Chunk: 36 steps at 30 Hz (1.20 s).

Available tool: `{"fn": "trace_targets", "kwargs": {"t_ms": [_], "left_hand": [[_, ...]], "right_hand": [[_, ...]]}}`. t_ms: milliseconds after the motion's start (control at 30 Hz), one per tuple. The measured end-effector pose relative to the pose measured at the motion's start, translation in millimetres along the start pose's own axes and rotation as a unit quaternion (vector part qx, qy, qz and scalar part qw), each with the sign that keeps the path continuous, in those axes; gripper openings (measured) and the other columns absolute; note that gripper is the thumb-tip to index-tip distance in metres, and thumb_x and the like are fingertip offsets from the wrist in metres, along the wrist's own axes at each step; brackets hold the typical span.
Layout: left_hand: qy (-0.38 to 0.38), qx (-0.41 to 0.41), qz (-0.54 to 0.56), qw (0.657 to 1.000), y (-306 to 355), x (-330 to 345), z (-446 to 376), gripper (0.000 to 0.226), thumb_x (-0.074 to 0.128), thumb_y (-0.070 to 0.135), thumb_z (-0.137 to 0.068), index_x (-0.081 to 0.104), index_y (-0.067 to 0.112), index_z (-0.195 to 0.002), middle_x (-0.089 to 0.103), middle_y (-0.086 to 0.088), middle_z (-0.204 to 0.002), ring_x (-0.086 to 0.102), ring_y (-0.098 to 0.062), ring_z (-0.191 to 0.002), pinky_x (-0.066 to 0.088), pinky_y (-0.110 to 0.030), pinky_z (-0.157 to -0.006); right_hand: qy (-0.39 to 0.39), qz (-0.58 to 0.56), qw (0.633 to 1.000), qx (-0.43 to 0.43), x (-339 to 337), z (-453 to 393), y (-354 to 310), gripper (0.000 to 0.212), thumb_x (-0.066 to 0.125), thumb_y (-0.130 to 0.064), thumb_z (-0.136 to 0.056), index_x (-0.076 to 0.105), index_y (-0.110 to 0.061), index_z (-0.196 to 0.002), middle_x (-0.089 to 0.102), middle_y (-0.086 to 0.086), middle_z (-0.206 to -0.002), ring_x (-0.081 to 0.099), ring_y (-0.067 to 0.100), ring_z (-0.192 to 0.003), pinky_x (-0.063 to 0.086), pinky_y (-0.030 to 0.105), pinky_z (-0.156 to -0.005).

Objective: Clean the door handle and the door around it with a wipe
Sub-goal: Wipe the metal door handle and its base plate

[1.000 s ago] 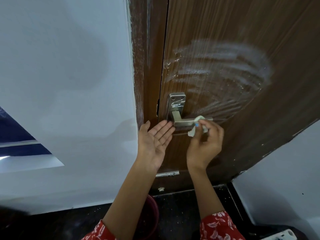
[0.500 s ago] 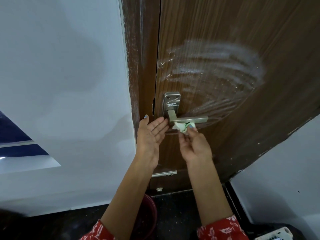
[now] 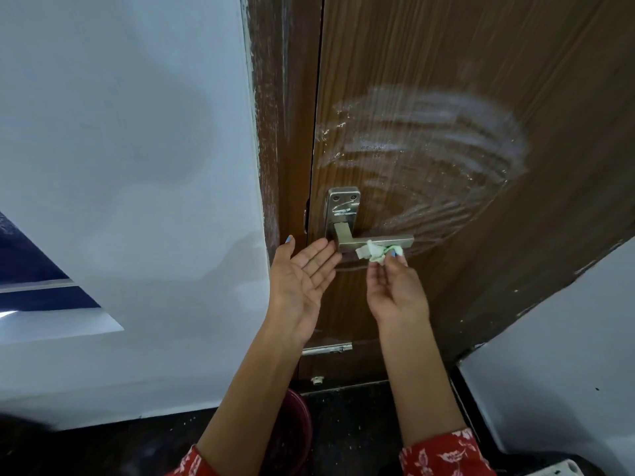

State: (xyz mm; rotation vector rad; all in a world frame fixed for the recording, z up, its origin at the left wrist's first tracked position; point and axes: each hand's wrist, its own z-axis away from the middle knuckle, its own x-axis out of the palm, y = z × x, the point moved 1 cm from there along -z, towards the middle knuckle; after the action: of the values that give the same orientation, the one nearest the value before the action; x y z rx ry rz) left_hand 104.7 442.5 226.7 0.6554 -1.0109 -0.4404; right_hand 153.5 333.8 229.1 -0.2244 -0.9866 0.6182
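Observation:
A metal lever door handle (image 3: 374, 241) with its back plate (image 3: 343, 207) is fixed at the left edge of a brown wooden door (image 3: 481, 80). Whitish smear streaks (image 3: 429, 139) arc across the door above the handle. My right hand (image 3: 395, 286) pinches a crumpled white and green wipe (image 3: 376, 251) and presses it up against the underside of the lever. My left hand (image 3: 305, 276) is held flat, palm up, its fingertips by the base of the lever.
The brown door frame (image 3: 278, 132) meets a white wall (image 3: 120, 166) on the left. Another white wall (image 3: 567, 338) stands at the lower right. A dark red bucket (image 3: 295, 438) sits on the black floor below my arms. A small metal latch (image 3: 326, 348) sits low on the door.
My right hand has moved from the top of the lever's end to beneath it, palm now turned up, carrying the wipe along the underside. The left hand stays almost still.

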Motion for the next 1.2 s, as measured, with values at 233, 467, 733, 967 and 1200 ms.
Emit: {"fn": "trace_targets", "kwargs": {"t_ms": [233,467,733,967,1200], "left_hand": [[0.014,-0.004,0.008,1.000,1,2,-2,0.056,0.030,0.045,-0.097,0.060,0.004,-0.120,0.067,-0.013,-0.117,0.062,-0.022,-0.110,0.039,-0.036,-0.106],[0.014,-0.026,0.055,0.998,3,1,-1,0.055,0.034,0.044,-0.097,0.056,0.002,-0.124,0.064,-0.015,-0.121,0.062,-0.027,-0.109,0.045,-0.037,-0.100],[0.029,-0.039,0.073,0.996,7,0,-4,0.058,0.037,0.046,-0.095,0.060,-0.002,-0.117,0.068,-0.020,-0.112,0.064,-0.028,-0.104,0.050,-0.035,-0.089],[0.033,-0.045,0.077,0.995,8,-2,-4,0.056,0.039,0.044,-0.095,0.059,-0.003,-0.117,0.067,-0.021,-0.112,0.063,-0.030,-0.106,0.050,-0.037,-0.090],[0.033,-0.052,0.056,0.997,12,-3,-5,0.055,0.038,0.044,-0.095,0.060,-0.002,-0.116,0.068,-0.021,-0.112,0.063,-0.031,-0.107,0.050,-0.037,-0.091]], "right_hand": [[-0.038,0.027,0.998,0.049,2,3,7,0.033,0.046,0.003,-0.093,0.051,0.001,-0.125,0.062,0.017,-0.106,0.062,0.021,-0.096,0.051,0.030,-0.076],[0.029,0.095,0.948,-0.303,6,8,-6,0.020,0.058,-0.001,-0.088,0.062,-0.011,-0.104,0.064,0.000,-0.103,0.063,0.009,-0.099,0.052,0.020,-0.081],[-0.114,0.689,0.432,-0.571,20,8,17,0.020,0.059,-0.006,-0.086,0.069,-0.010,-0.104,0.067,0.006,-0.101,0.056,0.019,-0.097,0.040,0.020,-0.075],[-0.058,0.695,0.476,-0.536,29,7,13,0.020,0.060,-0.005,-0.085,0.069,-0.012,-0.102,0.068,0.005,-0.102,0.062,0.018,-0.096,0.043,0.019,-0.077],[-0.116,0.688,0.486,-0.526,28,16,8,0.021,0.060,-0.003,-0.086,0.070,-0.012,-0.102,0.068,0.004,-0.101,0.062,0.014,-0.093,0.053,0.023,-0.080]]}}
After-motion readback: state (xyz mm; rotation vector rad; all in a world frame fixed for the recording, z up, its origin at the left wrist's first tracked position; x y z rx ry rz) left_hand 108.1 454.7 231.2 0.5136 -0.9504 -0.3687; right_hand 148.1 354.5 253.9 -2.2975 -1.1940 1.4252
